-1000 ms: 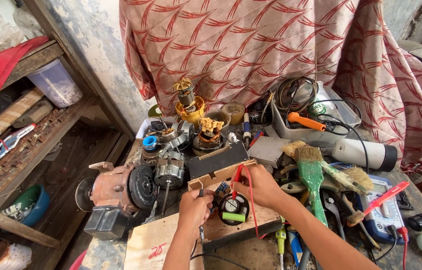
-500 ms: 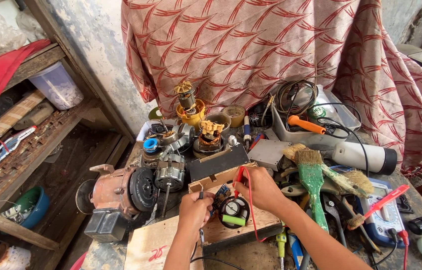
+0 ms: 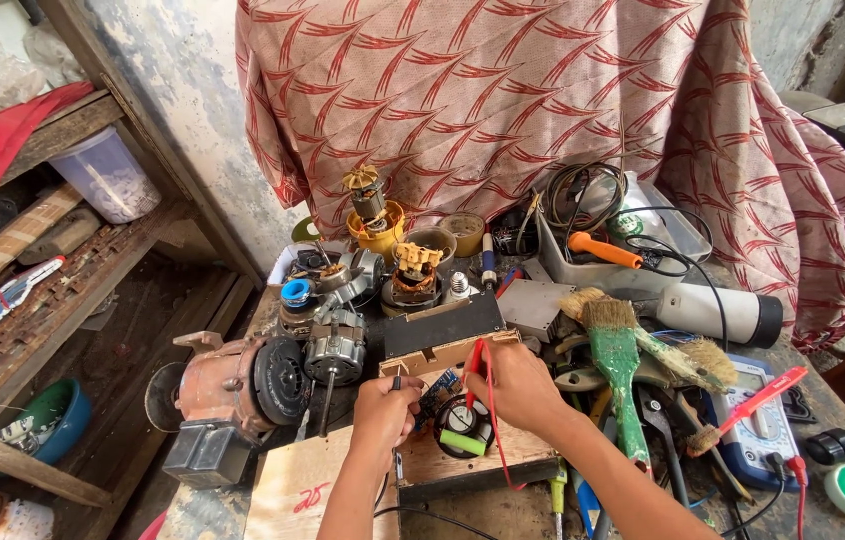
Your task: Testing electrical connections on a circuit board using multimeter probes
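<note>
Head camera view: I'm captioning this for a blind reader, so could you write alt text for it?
Two bare hands press multimeter probes onto a small circuit board on a wooden block: the left hand holds a black probe, the right hand a red probe. Around them lie motors, paintbrushes and a blue multimeter.

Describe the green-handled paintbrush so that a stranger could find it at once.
On the cluttered workbench, look just right of the right hand holding a red probe. The paintbrush lies there, bristles pointing away. Its bright green handle sets it apart from the tools around it.
</note>
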